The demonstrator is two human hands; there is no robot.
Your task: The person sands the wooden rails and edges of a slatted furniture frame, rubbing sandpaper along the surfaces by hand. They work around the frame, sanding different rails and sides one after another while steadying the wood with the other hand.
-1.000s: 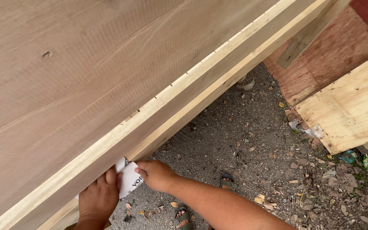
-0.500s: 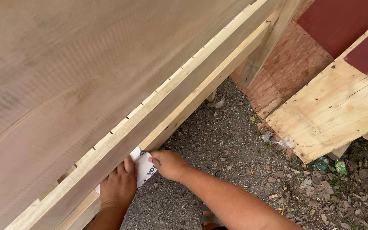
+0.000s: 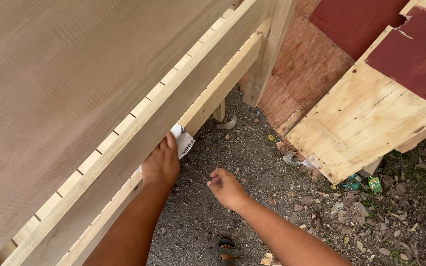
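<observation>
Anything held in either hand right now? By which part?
Left hand presses a white folded sheet against the wooden rail, gripping its lower end. Right hand holds nothing visible, fingers loosely curled.

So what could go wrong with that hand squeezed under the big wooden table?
The left hand presses a white folded paper against the pale wooden rail; rough edges could give splinters. The right hand has no grip, so the paper may slip. A sandalled foot stands on loose grey gravel, which could slide.
</observation>
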